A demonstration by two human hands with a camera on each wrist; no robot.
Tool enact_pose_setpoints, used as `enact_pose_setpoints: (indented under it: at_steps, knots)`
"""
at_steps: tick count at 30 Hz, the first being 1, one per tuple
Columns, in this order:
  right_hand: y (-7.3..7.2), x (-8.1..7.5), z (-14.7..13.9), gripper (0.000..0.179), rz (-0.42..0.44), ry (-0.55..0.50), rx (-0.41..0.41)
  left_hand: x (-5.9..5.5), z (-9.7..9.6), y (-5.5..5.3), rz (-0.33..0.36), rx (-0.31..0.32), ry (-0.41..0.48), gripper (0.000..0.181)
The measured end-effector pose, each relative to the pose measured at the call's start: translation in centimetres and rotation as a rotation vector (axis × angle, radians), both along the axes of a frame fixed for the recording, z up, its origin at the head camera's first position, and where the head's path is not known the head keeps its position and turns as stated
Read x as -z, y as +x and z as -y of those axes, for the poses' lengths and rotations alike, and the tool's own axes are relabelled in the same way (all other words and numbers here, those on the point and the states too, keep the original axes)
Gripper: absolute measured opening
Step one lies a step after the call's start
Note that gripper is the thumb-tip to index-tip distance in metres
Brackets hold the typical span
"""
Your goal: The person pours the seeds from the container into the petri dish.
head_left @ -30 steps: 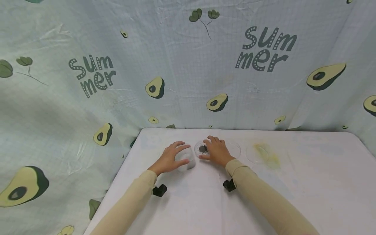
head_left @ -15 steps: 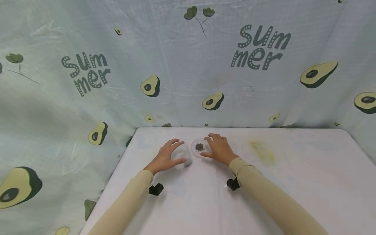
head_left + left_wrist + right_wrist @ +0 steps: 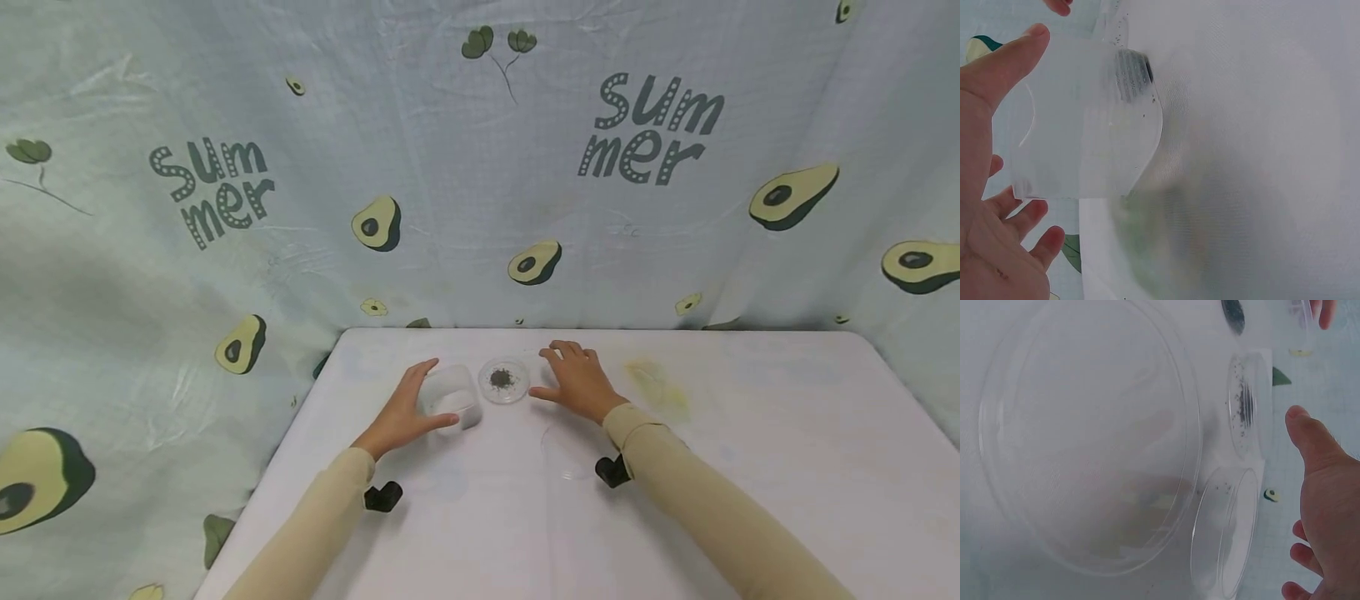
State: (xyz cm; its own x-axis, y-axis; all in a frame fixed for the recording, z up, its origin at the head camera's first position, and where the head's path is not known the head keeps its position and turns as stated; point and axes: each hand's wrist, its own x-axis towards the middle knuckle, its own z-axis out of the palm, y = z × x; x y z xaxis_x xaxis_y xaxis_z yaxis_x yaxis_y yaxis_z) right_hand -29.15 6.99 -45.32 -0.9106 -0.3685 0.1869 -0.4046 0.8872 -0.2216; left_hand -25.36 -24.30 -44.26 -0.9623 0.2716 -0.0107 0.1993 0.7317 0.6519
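Observation:
My left hand (image 3: 405, 412) stands at a clear plastic tub (image 3: 450, 392), its thumb and fingers spread wide along the tub's left side. Dark grey material (image 3: 1132, 75) sits in one corner of the tub, seen in the left wrist view. Just right of the tub, a clear petri dish (image 3: 517, 393) holds a small heap of dark granules (image 3: 501, 379). My right hand (image 3: 579, 385) hovers to the right of that dish with relaxed fingers and nothing in them. A second clear dish (image 3: 1210, 531) shows in the right wrist view, mostly hidden by that hand in the head view.
A large clear round dish (image 3: 1192, 450) lies near the right wrist camera, only a faint outline from the head. The white-covered table (image 3: 787, 483) has a yellowish stain (image 3: 660, 387) right of the right hand. A printed curtain (image 3: 450, 150) hangs behind the table.
My right hand has moved right, away from the petri dish, which now shows whole. My left hand has drawn back leftward, baring more of the tub. The head view has shifted slightly.

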Motion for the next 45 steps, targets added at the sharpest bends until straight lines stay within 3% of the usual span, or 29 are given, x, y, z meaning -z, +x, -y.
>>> enact_pose_setpoints:
  at_steps: [8, 24, 45]
  knots:
    - [0.4, 0.1, -1.6, 0.072, -0.020, -0.024, 0.014, -0.2, 0.1, 0.2, 0.018, -0.020, 0.024, 0.103]
    - [0.9, 0.8, -4.1, 0.076, 0.046, -0.031, 0.083, 0.7, 0.8, 0.7, 0.056, -0.026, 0.064, 0.108]
    - [1.3, 1.3, -5.2, 0.080, 0.082, -0.006, 0.116, 1.3, 0.8, 1.1, 0.087, -0.054, 0.108, 0.105]
